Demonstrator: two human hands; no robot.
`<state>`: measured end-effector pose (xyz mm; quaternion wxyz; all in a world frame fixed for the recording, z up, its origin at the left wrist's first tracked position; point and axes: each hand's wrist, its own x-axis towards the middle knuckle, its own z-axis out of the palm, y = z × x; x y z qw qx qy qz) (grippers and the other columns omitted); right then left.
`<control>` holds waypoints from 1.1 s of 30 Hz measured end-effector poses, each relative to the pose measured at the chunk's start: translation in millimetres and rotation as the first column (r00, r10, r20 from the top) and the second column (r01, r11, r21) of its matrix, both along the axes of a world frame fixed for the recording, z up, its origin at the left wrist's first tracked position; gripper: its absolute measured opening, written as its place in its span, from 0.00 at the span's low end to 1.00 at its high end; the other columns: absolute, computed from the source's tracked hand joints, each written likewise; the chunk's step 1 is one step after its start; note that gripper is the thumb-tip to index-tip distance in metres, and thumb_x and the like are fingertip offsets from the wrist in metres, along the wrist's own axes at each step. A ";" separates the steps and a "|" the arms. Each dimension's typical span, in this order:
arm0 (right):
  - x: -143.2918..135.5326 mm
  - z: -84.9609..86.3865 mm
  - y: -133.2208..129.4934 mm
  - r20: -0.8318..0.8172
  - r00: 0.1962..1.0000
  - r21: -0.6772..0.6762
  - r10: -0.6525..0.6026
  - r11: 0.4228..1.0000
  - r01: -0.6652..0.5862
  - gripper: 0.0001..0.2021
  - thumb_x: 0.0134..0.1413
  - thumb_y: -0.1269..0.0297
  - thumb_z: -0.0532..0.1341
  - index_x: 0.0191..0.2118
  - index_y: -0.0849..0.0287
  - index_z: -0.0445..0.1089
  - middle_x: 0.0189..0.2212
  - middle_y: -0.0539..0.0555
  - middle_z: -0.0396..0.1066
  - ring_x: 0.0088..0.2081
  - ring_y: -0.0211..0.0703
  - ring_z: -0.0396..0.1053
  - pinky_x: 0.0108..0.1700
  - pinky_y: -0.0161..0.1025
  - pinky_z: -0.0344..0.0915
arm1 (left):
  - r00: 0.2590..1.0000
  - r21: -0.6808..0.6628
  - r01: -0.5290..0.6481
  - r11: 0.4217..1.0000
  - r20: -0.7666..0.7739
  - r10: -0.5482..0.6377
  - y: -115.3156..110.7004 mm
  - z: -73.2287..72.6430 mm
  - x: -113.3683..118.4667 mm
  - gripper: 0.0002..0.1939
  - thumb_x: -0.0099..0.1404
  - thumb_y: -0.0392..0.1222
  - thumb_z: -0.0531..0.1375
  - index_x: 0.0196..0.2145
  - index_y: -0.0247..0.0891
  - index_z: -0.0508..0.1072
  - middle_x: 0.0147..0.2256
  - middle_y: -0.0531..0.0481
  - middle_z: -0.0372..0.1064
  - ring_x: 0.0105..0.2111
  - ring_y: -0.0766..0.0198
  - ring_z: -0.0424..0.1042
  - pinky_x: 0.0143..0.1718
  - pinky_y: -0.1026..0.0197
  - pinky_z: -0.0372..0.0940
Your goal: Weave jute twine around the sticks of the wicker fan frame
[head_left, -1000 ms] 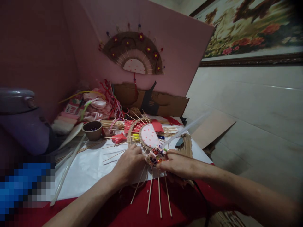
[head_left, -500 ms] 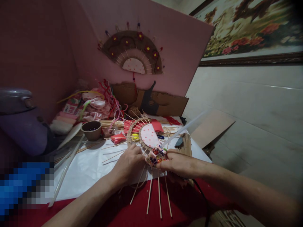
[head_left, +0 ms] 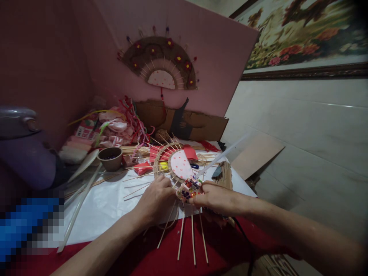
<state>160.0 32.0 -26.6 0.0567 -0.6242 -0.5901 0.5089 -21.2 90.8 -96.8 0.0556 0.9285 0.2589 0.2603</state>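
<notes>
My right hand (head_left: 217,197) is wrapped round a hot glue gun (head_left: 187,190) covered in colourful beads, with a small orange light glowing on it. A clear glue stick (head_left: 222,154) juts up from its back, and a black cord (head_left: 244,234) runs down below. My left hand (head_left: 155,197) is closed at the lower left edge of a fan (head_left: 179,165) made of thin bamboo sticks, twine and a pink, red-dotted half-round. Several sticks fan out beneath both hands. The gun's nozzle and my left fingertips are hidden.
A brown cup (head_left: 110,160) of dark beads stands left of the fan, beside a purple bottle (head_left: 27,157). Behind lie pink cloth and pipe cleaners (head_left: 135,122), and red paper (head_left: 189,152). A finished fan (head_left: 158,57) hangs on the pink board. Corrugated cardboard (head_left: 224,176) lies right.
The view has shifted very slightly. Both hands, the glue gun and the stick fan stay in nearly the same places.
</notes>
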 end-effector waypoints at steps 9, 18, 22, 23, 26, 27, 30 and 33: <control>-2.3 3.7 -0.9 -0.002 1.000 -0.002 -0.012 1.000 0.012 0.19 0.50 0.61 0.51 0.12 0.62 0.60 0.06 0.49 0.59 0.07 0.31 0.52 0.08 0.28 0.51 | 1.000 0.001 -0.006 1.000 -0.002 0.006 0.3 -1.0 -0.4 0.10 0.63 0.37 0.54 0.30 0.42 0.75 0.28 0.49 0.65 0.32 0.60 0.59 0.32 0.59 0.57; 1.4 3.0 0.9 -0.080 0.996 -0.026 -0.045 0.999 0.043 0.18 0.49 0.63 0.52 0.12 0.62 0.60 0.07 0.48 0.59 0.07 0.30 0.52 0.08 0.27 0.52 | 1.000 0.010 -0.003 1.000 -0.001 0.003 1.5 -1.8 -0.4 0.11 0.64 0.37 0.53 0.31 0.43 0.75 0.28 0.49 0.65 0.32 0.60 0.59 0.32 0.59 0.57; 8.5 -1.0 1.2 -0.168 0.984 -0.030 -0.066 0.998 0.062 0.15 0.49 0.64 0.52 0.16 0.62 0.61 0.08 0.47 0.61 0.07 0.29 0.53 0.09 0.27 0.53 | 1.000 0.023 -0.001 1.000 0.000 0.001 2.0 -1.2 -0.8 0.11 0.63 0.36 0.53 0.29 0.42 0.75 0.28 0.49 0.65 0.31 0.61 0.58 0.31 0.58 0.57; 10.5 -1.6 0.9 -0.188 0.979 -0.033 -0.074 0.997 0.069 0.13 0.49 0.64 0.53 0.17 0.62 0.61 0.09 0.47 0.61 0.07 0.29 0.53 0.09 0.27 0.53 | 1.000 0.025 -0.003 1.000 -0.002 0.003 2.1 -0.9 -0.8 0.11 0.63 0.36 0.53 0.29 0.41 0.75 0.28 0.48 0.64 0.31 0.61 0.58 0.31 0.59 0.57; 16.1 -1.0 -1.6 -0.243 0.966 -0.035 -0.090 0.996 0.084 0.11 0.50 0.62 0.54 0.22 0.62 0.62 0.10 0.47 0.63 0.07 0.28 0.53 0.09 0.26 0.53 | 1.000 0.028 -0.011 1.000 -0.008 0.012 1.8 -0.6 -0.7 0.12 0.63 0.36 0.53 0.27 0.39 0.74 0.28 0.48 0.64 0.31 0.61 0.59 0.31 0.59 0.57; 18.0 -0.3 -2.8 -0.266 0.959 -0.033 -0.095 0.995 0.089 0.11 0.50 0.61 0.54 0.22 0.62 0.62 0.11 0.47 0.63 0.07 0.28 0.53 0.09 0.26 0.52 | 1.000 0.028 -0.016 0.999 -0.007 0.016 1.6 -0.6 -0.7 0.12 0.63 0.35 0.52 0.27 0.39 0.74 0.28 0.48 0.64 0.31 0.61 0.59 0.31 0.59 0.57; 24.5 0.8 -6.3 -0.332 0.935 -0.018 -0.126 0.992 0.128 0.12 0.51 0.60 0.55 0.23 0.62 0.62 0.11 0.48 0.64 0.08 0.28 0.52 0.09 0.26 0.51 | 1.000 0.028 -0.016 0.999 -0.011 0.016 1.2 -0.9 -1.0 0.12 0.63 0.35 0.52 0.25 0.38 0.73 0.28 0.48 0.64 0.32 0.61 0.59 0.32 0.59 0.57; 32.7 -1.4 -9.3 -0.402 0.902 0.020 -0.159 0.983 0.183 0.11 0.51 0.59 0.55 0.27 0.63 0.64 0.12 0.48 0.64 0.08 0.28 0.52 0.09 0.26 0.48 | 1.000 0.019 -0.005 1.000 -0.019 0.006 1.4 -1.0 -1.9 0.13 0.63 0.34 0.52 0.23 0.37 0.71 0.28 0.48 0.64 0.32 0.61 0.59 0.32 0.59 0.58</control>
